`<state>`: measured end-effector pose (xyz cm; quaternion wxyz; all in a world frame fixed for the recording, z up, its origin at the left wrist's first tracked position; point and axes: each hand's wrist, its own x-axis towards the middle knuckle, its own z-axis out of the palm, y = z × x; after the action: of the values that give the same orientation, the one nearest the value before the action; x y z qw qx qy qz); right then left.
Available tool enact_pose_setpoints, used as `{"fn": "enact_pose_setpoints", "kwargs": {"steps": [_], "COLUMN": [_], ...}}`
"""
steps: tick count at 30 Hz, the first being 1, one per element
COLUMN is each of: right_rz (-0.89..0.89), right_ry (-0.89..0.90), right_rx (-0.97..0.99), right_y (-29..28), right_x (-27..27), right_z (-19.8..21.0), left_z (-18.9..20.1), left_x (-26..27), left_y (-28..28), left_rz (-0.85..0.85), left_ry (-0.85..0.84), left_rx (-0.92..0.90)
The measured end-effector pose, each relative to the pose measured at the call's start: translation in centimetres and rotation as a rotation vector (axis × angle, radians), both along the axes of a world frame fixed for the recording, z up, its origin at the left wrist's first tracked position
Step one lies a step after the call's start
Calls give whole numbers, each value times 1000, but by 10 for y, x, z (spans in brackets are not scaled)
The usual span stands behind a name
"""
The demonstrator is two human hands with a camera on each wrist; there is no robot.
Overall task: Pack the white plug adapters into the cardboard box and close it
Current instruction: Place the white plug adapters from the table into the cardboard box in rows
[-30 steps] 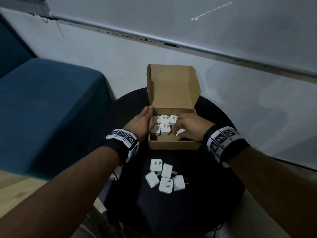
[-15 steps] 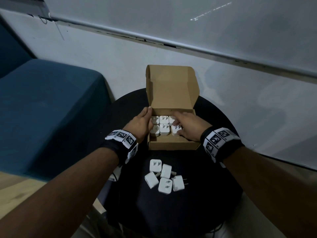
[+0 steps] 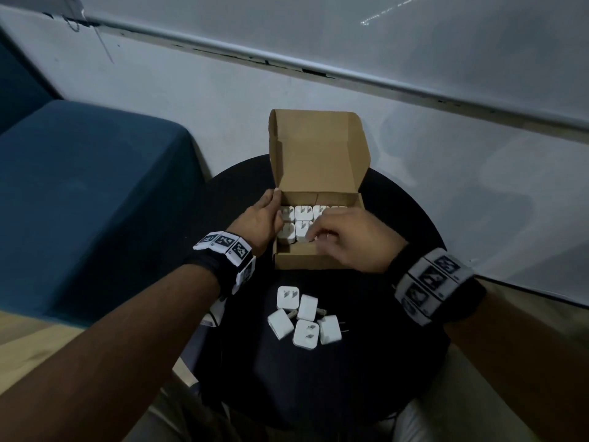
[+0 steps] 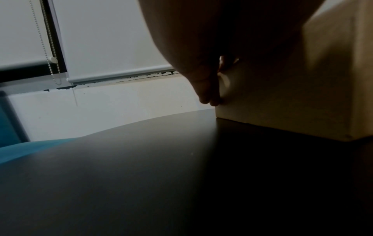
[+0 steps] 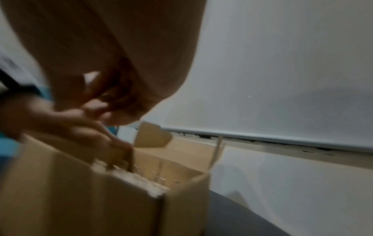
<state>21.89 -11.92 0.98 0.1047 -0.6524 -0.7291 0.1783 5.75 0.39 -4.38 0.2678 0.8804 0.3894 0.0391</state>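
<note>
Midway through packing, the right hand (image 3: 353, 240) pinches an adapter (image 3: 314, 237) into the cardboard box (image 3: 302, 261); the left hand (image 3: 259, 223), fingers straight, steadies its wall; next, fetch the five loose adapters (image 3: 304, 317).

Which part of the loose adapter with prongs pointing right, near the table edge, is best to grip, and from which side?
Probably pinch the rightmost adapter from above across its white near and far sides; its prongs stick out right, and neighbours crowd its left.
</note>
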Motion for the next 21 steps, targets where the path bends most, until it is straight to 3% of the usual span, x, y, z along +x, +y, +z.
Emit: {"fn": "enact_pose_setpoints", "kwargs": {"steps": [2,4,9,12,17,21], "right_rz": [105,215,320,292,185,-80], "right_ry": [71,22,-106,-31,98,184], "right_rx": [-248,-410,-336,-254,-197,-107], "right_y": [-23,-43,-72,-79,-70,-37], "right_x": [-12,-17,-16,-15,2,34], "right_z": [10,3,-33,-39,-9,16], "left_z": [-1,0,3,3,1,2], "left_x": [0,1,2,2,2,3], "left_y": [-1,-2,-2,-3,-1,-2], "left_rz": [8,7,13,8,6,14], "left_ry": [-7,-8,20,20,36,38], "left_rx": [6,5,-11,-2,-2,0]}}
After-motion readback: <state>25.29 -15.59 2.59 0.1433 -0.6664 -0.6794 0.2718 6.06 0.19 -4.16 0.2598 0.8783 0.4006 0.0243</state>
